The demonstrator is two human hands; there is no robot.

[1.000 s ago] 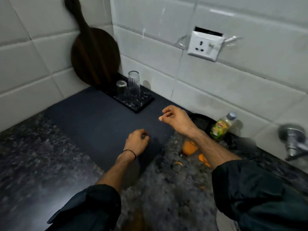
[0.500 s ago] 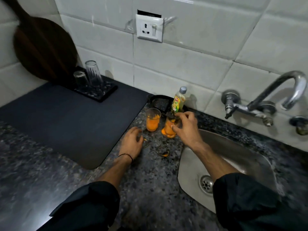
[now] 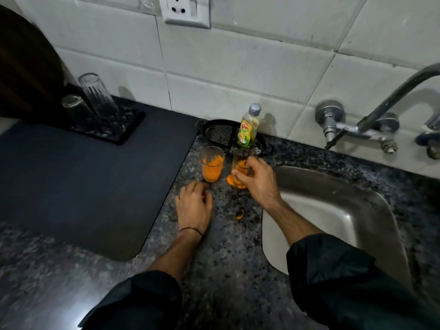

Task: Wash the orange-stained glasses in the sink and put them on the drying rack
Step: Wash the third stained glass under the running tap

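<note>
Right hand (image 3: 258,179) grips upright stained glass (image 3: 239,160) | left hand (image 3: 194,206) loosely curled on counter (image 3: 214,270), empty | 2nd glass (image 3: 212,164) just ahead of it | sink (image 3: 333,203) immediately right of gripped glass.

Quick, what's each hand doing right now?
Left hand: open, rests on the counter, holding nothing.
Right hand: holding an orange-stained glass.

A dark speckled granite surface (image 3: 214,270) carries a large dark-blue rounded mat (image 3: 83,186) on its left and has a stainless steel sink (image 3: 333,210) sunk into its right. Between them stands an orange-stained clear glass (image 3: 212,166), with a second orange-stained glass (image 3: 240,159) just beside it. A shallow black dish (image 3: 214,136) sits behind them by the wall, and a small orange smear (image 3: 238,214) lies nearer the front.
</note>
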